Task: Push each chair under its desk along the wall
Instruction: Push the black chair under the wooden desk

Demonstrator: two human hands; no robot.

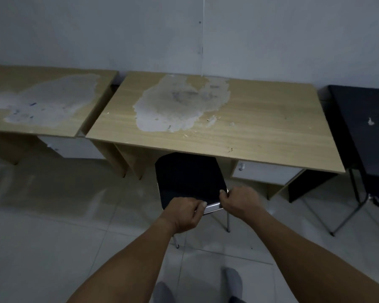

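A black chair (189, 179) with chrome legs stands in front of the middle wooden desk (260, 132), its front part hidden under the desktop. My left hand (185, 214) and my right hand (242, 200) both grip the chrome rear edge of the chair, side by side. The desk has a worn grey patch on its top and a white drawer unit on its right side.
A second wooden desk (42, 101) stands to the left against the wall. A black folding table (363, 119) with metal legs stands at the right. The floor is pale tile; my grey-socked feet (233, 281) are at the bottom.
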